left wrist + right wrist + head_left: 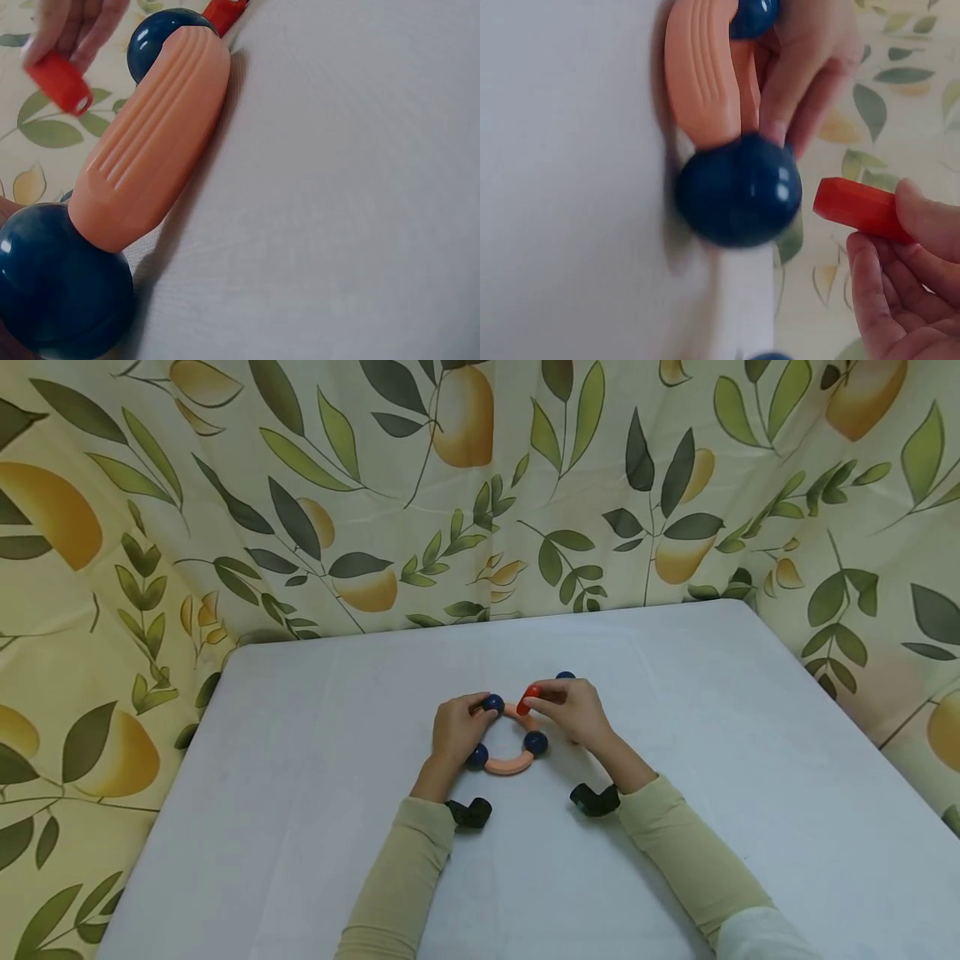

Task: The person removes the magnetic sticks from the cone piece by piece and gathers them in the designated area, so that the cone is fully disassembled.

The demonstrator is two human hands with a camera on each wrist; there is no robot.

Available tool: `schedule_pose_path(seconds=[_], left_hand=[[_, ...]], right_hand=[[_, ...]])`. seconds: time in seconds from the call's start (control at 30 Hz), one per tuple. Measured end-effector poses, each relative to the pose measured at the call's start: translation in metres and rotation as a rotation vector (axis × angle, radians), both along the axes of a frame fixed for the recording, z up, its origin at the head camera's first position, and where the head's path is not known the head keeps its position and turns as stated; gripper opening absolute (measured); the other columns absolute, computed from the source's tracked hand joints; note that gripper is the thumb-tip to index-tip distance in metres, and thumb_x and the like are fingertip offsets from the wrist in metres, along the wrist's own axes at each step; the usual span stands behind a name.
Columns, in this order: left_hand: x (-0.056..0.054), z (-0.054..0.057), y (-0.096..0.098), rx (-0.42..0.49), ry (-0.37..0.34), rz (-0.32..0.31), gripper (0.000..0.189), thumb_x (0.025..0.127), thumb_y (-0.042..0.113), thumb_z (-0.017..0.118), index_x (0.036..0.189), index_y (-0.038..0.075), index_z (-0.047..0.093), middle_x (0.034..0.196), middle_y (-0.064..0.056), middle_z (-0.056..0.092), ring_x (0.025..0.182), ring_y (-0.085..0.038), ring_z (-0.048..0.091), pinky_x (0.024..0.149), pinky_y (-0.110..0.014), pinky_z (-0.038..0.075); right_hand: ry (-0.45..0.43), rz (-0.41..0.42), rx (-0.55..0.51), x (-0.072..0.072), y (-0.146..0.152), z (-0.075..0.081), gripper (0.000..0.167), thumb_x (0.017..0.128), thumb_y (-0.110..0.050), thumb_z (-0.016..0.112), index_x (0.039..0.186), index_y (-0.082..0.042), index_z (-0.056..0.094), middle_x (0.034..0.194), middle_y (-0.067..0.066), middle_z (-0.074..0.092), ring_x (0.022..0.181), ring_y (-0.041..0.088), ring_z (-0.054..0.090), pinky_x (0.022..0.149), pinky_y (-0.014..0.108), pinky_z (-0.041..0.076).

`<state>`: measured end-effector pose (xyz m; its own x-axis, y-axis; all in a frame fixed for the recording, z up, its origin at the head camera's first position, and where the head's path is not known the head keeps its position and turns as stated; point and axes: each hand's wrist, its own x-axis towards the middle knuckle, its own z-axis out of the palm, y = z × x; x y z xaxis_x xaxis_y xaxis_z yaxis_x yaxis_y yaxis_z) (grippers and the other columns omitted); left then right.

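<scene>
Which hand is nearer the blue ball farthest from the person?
The right hand. In the head view it is just in front of that blue ball, partly hiding it, a red piece in its grip; the left hand is farther left, touching the ring.

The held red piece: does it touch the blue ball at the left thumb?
Apart: the right wrist view shows a clear gap between the red piece and blue ball.

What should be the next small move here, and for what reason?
Perhaps the right hand should bring the red piece to the blue ball that the left hand holds: the piece is pinched, and a gap shows between the two.
</scene>
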<state>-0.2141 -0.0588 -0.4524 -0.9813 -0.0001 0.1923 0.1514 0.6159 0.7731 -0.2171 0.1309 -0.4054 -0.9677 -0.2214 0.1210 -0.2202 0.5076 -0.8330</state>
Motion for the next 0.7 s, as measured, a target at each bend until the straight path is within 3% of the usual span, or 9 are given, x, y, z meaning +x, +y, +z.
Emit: schedule_pose_path(seconds=[0.33, 0.7], left_hand=[[0.000, -0.001, -0.001, 0.009, 0.028, -0.006, 0.031, 0.082, 0.019, 0.071, 0.110, 0.007, 0.068, 0.103, -0.006, 0.067, 0.096, -0.018, 0.061, 0.081, -0.031, 0.048], [0.001, -0.001, 0.000, 0.043, 0.021, -0.004, 0.031, 0.082, 0.018, 0.071, 0.110, 0.007, 0.068, 0.103, -0.007, 0.067, 0.096, -0.018, 0.061, 0.081, -0.031, 0.048]], right_hand=[[-0.178, -0.082, 0.028, 0.005, 0.047, 0.007, 0.039, 0.085, -0.020, 0.068, 0.114, 0.005, 0.061, 0.101, 0.017, 0.065, 0.094, 0.028, 0.059, 0.083, 0.039, 0.046], [-0.272, -0.107, 0.031, 0.013, 0.089, 0.013, 0.050, 0.085, -0.029, 0.067, 0.120, 0.005, 0.057, 0.112, 0.021, 0.060, 0.106, 0.032, 0.053, 0.091, 0.044, 0.042]])
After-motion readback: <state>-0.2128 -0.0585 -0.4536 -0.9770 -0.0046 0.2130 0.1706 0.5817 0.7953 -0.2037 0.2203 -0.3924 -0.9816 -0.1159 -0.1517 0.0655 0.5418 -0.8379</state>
